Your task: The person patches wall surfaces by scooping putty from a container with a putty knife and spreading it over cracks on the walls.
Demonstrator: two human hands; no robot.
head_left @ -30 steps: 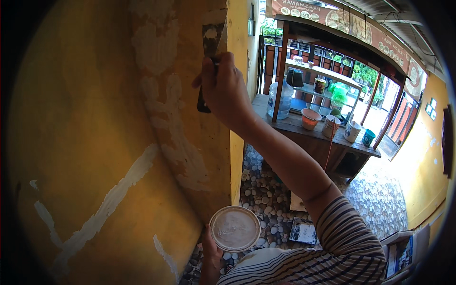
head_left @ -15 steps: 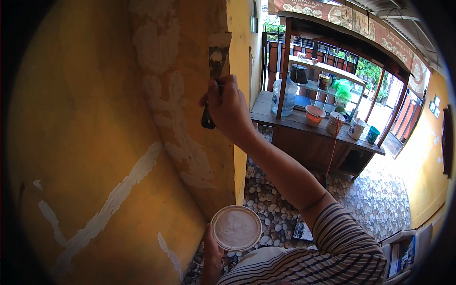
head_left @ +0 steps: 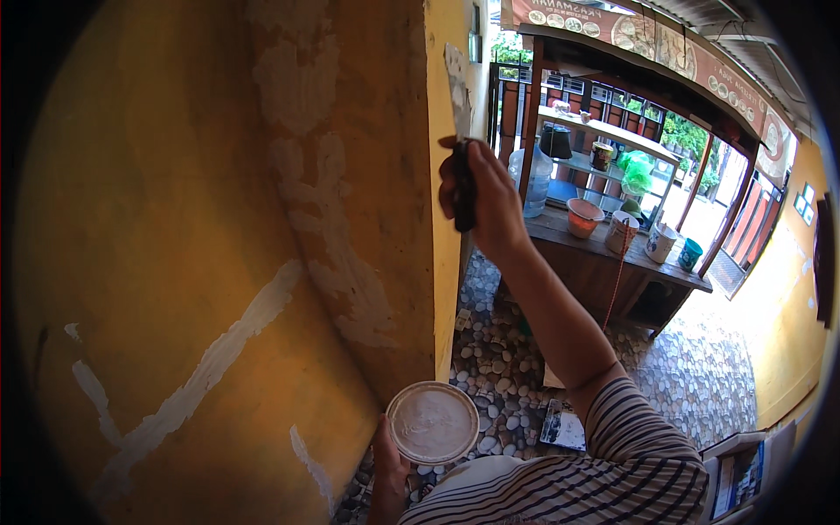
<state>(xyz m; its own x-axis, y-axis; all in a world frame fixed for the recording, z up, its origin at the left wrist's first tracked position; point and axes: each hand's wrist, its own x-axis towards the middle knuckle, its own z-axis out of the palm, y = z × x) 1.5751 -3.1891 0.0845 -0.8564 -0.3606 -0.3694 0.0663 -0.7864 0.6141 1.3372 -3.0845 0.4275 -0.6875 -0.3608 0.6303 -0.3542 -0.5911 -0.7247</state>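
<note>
My right hand point(head_left: 492, 194) grips the dark handle of a putty knife point(head_left: 463, 179), raised beside the outer corner of the yellow wall point(head_left: 175, 227). The knife's blade points up, near the narrow wall face past the corner; I cannot tell whether it touches. Low at the centre, my left hand point(head_left: 390, 459) is closed on the side of a round tub point(head_left: 391, 435) filled with pale putty point(head_left: 433, 422). Whitish putty streaks point(head_left: 201, 376) run across the wall, and a broad patch point(head_left: 332, 219) covers part of the column.
Past the corner stands a wooden stall point(head_left: 569, 267) bearing a large water bottle point(head_left: 536, 179), a reddish bucket point(head_left: 584, 218), whitish pails point(head_left: 620, 232) and a green cup point(head_left: 690, 255). A red cord point(head_left: 615, 289) hangs down. Pebble-patterned flooring point(head_left: 682, 376) lies below, with a flat item point(head_left: 563, 426) on it.
My right hand has carried the putty knife rightward from the column face to beyond its corner. The tub in my left hand has barely shifted.
</note>
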